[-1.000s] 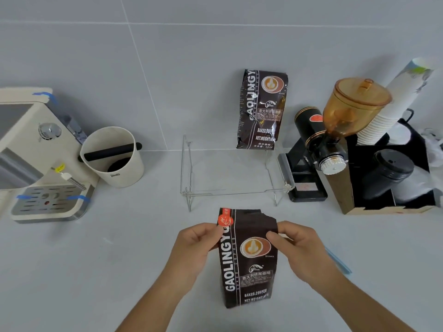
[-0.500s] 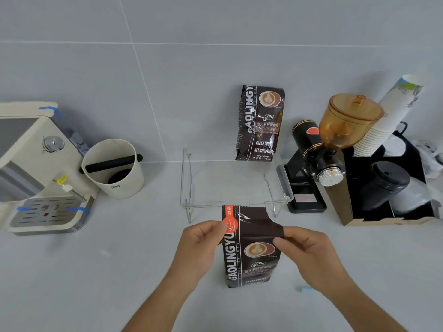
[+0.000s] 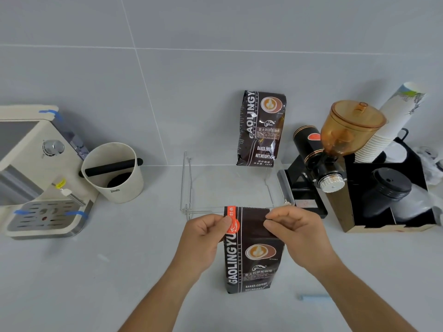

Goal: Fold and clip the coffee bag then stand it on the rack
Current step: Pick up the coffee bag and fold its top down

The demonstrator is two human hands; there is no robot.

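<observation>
A dark brown coffee bag [image 3: 253,257] with an orange tab stands upright on the grey counter in front of me, its flat top edge raised. My left hand [image 3: 203,238] pinches the bag's top left corner at the orange tab. My right hand [image 3: 296,232] pinches the top right corner. A clear acrylic rack [image 3: 189,185] stands just behind the bag. A second, same-looking coffee bag [image 3: 261,128] stands on the rack's back right, leaning on the wall. A light blue clip [image 3: 314,297] lies on the counter to the right of the held bag.
A cream espresso machine [image 3: 36,173] sits at the left with a cream knock box [image 3: 112,173] beside it. A black grinder with an amber hopper [image 3: 335,149] is right of the rack. A cardboard box [image 3: 383,197] with cup stacks and black lids fills the far right.
The bag's top has been unfolded and pulled up straight, so the bag now stands taller. Both hands rose with the top corners. The camera tilted, shifting the scene down.
</observation>
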